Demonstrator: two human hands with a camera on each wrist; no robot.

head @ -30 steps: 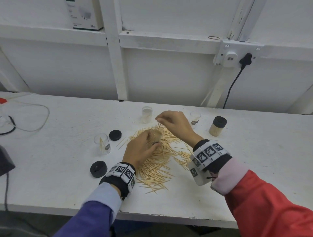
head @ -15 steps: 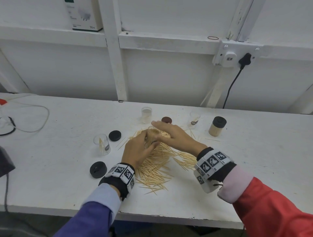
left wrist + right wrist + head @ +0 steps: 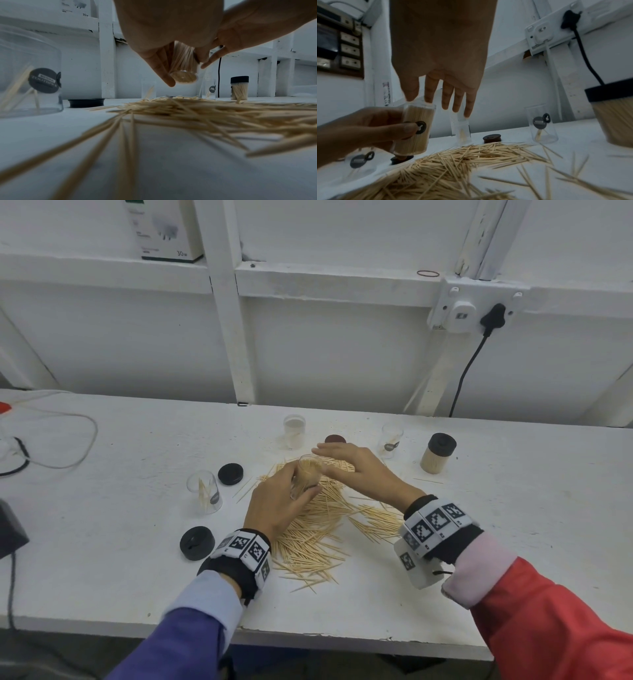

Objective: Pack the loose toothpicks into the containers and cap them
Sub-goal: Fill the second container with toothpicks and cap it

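Observation:
My left hand (image 3: 277,501) grips a clear container (image 3: 307,479) packed full of toothpicks, tilted and held above the loose toothpick pile (image 3: 329,522). In the right wrist view the same container (image 3: 415,128) shows a black label under my left thumb. My right hand (image 3: 352,467) lies flat with straight fingers (image 3: 447,97) over the container's open top; whether they touch the rim I cannot tell. A capped full container (image 3: 437,453) stands at the right. Clear containers (image 3: 205,492), (image 3: 294,431), (image 3: 391,439) hold few toothpicks. Black caps (image 3: 230,474), (image 3: 197,542) lie at the left, and a brown cap (image 3: 335,438) lies behind my hands.
The white table (image 3: 513,508) meets a white wall with a socket and black plug (image 3: 493,316). Cables (image 3: 51,440) lie at the far left beside a dark object (image 3: 10,529). A white box (image 3: 164,231) stands on the ledge.
My right hand has let go of the pinched toothpicks, dropped lower and flattened over the container's mouth. My left hand keeps the container in about the same place.

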